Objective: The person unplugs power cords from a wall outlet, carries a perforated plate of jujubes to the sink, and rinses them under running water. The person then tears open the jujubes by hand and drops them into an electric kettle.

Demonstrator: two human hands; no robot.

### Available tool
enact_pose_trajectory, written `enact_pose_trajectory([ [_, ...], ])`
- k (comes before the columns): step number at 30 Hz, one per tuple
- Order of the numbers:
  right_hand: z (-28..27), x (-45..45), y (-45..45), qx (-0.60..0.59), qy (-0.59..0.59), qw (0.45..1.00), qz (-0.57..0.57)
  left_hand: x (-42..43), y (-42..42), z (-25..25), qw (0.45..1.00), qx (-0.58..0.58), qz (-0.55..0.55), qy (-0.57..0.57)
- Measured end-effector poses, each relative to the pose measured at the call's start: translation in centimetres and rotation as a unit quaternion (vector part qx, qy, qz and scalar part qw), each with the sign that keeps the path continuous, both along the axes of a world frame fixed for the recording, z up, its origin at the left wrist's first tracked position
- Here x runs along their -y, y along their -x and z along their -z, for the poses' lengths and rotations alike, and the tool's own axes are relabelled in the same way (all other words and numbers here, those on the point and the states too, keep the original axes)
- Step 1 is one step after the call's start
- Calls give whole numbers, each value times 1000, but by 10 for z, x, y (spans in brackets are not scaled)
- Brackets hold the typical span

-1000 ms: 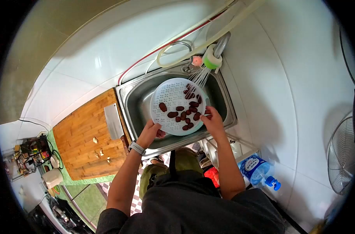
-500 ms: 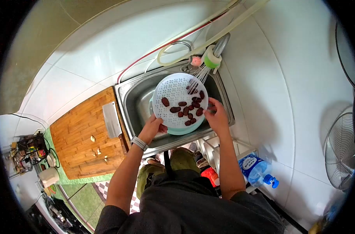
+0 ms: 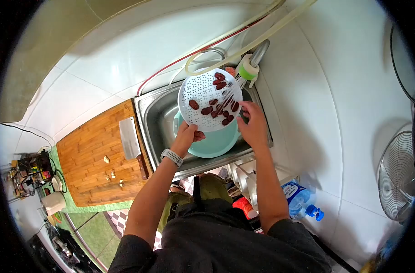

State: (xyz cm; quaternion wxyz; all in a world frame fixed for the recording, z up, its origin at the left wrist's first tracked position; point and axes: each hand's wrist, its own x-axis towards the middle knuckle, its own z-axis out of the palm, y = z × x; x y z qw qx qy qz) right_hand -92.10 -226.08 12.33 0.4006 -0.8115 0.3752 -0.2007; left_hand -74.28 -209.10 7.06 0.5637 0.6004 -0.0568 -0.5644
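Left hand (image 3: 187, 138) grips the white strainer (image 3: 203, 94) — dates (image 3: 206, 110) under spraying water (image 3: 237, 82).

L fingers (image 3: 198, 135) hold wht strainer (image 3: 193, 87) w/ dates (image 3: 194, 104) under spray (image 3: 229, 92).

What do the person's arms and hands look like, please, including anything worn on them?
The left hand and right hand are ungloved, with bare forearms and short black sleeves. A light grey, perforated wrist strap circles the left wrist; nothing shows on the right one.
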Motion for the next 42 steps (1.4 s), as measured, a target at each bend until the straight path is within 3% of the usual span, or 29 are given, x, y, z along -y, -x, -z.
enact_pose_trajectory([
  [1, -7, 3, -5, -1, 0, 1000, -1, 3, 1, -1, 1000, -1, -1, 0],
  [3, -19, 8, -17, -64, 167, 981, -74, 9, 3, -4, 1000, 3, 8, -5],
  [9, -4, 35, -41, -211, 266, 925, -170, 15, -1, -4, 999, 13, 46, -17],
  [12, 5, 48, -43, -229, 185, 935, -199, 13, -3, 4, 997, 3, 66, -34],
  [16, 16, 53, -48, -172, 183, 950, -184, 11, -2, 0, 994, 35, 90, -52],
  [18, 7, 48, -48, -86, 198, 966, -142, 10, -1, -1, 994, 31, 96, -35],
  [22, 23, 47, -53, -76, 175, 973, -127, 14, 3, 5, 996, 14, 83, -24],
  [25, 27, 38, -54, -101, 222, 956, -164, 21, 3, 6, 996, 5, 87, -26],
  [28, 19, 36, -55, -71, 110, 954, -270, 26, 2, 3, 992, 20, 120, -36],
  [31, 3, 29, -59, -30, 197, 932, -302, 31, 5, 2, 993, 19, 117, -10],
  [35, 18, 43, -56, -40, 140, 925, -352, 36, 3, -2, 993, 8, 116, -8],
  [42, -2, 54, -42, -25, 172, 951, -254, 27, -5, 0, 991, 22, 129, -16],
])
